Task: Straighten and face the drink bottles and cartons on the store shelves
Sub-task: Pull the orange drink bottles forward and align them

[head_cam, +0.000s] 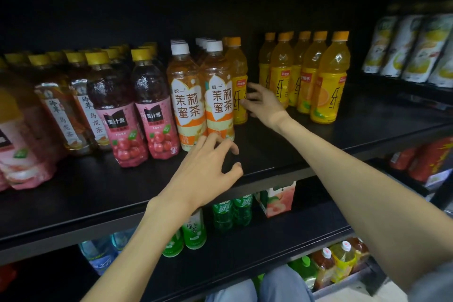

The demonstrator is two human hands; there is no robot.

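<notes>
On the black shelf (282,154) stand rows of drink bottles. Two jasmine honey tea bottles (218,95) with white caps face forward at the middle. Just right of them stands a single orange juice bottle (239,76) with an orange cap. My right hand (262,103) reaches to that bottle, fingers curled round its right side at the label. My left hand (208,169) hovers in front of the right tea bottle's base with fingers spread and bent, holding nothing. More orange juice bottles (328,81) stand in a row further right, across a gap.
Red juice bottles (137,115) and oolong tea bottles (73,110) fill the left. White cartons (411,49) stand at the far right. The lower shelf holds green tea bottles (230,211), a peach carton (277,198) and water bottles (98,252). My knees (259,287) show at the bottom.
</notes>
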